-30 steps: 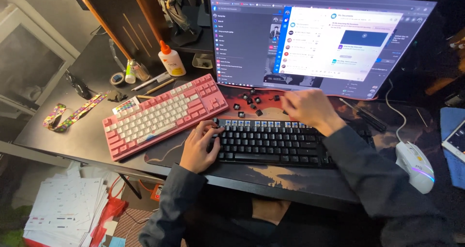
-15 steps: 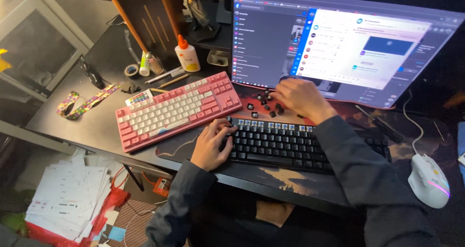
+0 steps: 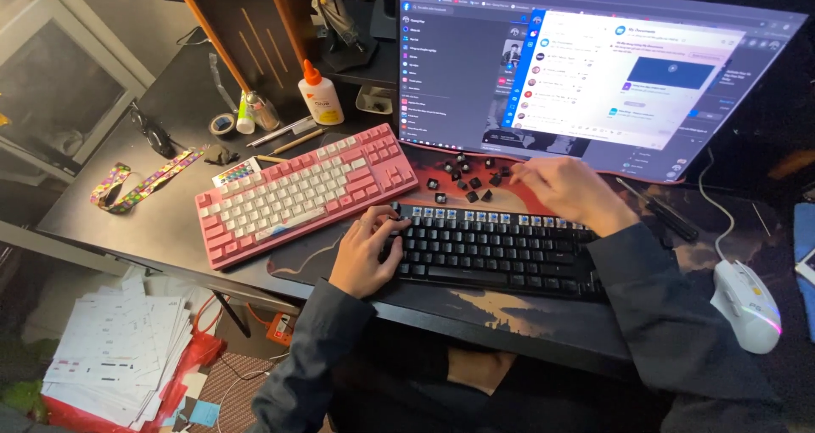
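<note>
The left hand (image 3: 367, 250) braces the stiff black keyboard (image 3: 501, 250) at frame centre, fingers curled; right hand (image 3: 564, 191) fingers pinch among small, light loose keycaps (image 3: 465, 182), likely slippery.

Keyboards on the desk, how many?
2. A pink keyboard lies angled at the desk's left. A black keyboard sits before the monitor, top row stripped of keycaps, left hand on its left end, right hand at its top edge. None seems hidden.

Left hand (image 3: 367, 250) palm down, fingers curled, right hand (image 3: 567, 192) reaching forward, fingers bent, both forearms dark-sleeved
</note>
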